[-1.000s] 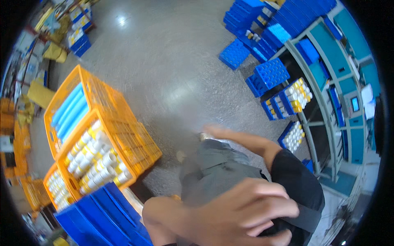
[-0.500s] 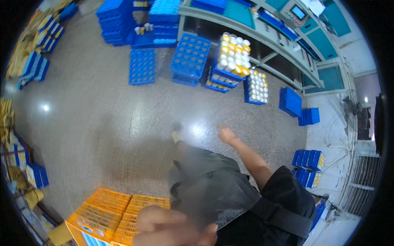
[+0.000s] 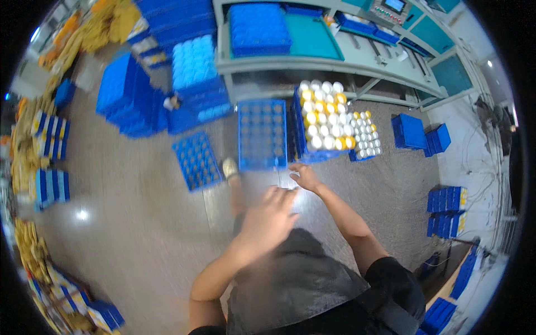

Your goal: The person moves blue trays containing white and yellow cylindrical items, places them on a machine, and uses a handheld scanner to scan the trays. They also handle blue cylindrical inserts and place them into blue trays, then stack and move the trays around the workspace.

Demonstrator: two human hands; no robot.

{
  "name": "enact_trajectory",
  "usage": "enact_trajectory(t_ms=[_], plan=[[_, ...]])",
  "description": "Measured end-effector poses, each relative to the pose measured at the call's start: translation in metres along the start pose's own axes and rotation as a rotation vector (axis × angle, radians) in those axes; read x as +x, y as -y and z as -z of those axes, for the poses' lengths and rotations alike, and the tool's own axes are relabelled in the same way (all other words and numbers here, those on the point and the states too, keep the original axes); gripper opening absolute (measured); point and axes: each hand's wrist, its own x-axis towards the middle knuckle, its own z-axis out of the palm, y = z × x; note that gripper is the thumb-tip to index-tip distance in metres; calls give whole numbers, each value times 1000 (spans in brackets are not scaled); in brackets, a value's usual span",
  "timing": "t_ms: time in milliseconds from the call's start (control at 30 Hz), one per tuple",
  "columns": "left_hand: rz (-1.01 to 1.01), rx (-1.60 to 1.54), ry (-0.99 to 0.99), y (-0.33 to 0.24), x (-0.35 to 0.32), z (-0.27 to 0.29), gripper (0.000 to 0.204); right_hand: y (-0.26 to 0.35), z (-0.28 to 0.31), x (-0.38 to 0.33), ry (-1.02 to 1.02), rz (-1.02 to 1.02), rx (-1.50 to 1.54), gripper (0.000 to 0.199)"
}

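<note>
Turned, across the grey floor [image 3: 139,234], away from the orange plastic crates in view a second ago, now gone from sight. Facing instead a long grey-framed machine bench with a teal tabletop [image 3: 315,39], and, on the floor off the tabletop's front left corner, a tall stack of solid blue plastic trays [image 3: 125,100]. Brought much closer to a rectangular blue plastic tray with round pockets [image 3: 262,134], set on the floor below the tabletop's front edge. Bordered on its left by a smaller-looking, slanted blue pocketed tray [image 3: 198,161], on its right by a blue tray stack topped with upright white and yellow cylinders [image 3: 326,117].

Reaching forward with the bare right hand [image 3: 306,177], just beside the central tray's near right corner; hard to tell whether touching. Holding the bare left hand [image 3: 269,220] lower, short of that tray's near edge, extended from its place low in view half a second ago. Apparently leaves both hands free within reach of the trays. Right fingers loosely bent and apart, pinching nothing; left fingers blurred, slightly spread, nothing visible between.
</note>
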Motion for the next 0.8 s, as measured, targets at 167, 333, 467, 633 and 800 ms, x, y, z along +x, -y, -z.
enact_trajectory(t_ms=[167, 333, 467, 633, 800], plan=[[209, -1, -27, 241, 179, 38, 41, 19, 84, 228, -299, -45, -32, 26], [76, 46, -393, 389, 397, 63, 48, 48, 163, 446, -560, -50, -286, 66], [36, 216, -453, 433, 519, 56, 42, 44, 193, 531, -519, -145, -423, 70], [297, 269, -342, 450, 561, 34, 34, 26, 199, 548, -355, -192, -449, 55], [522, 405, -299, 455, 592, 24, 32, 11, 191, 546, -606, -142, -551, 49]])
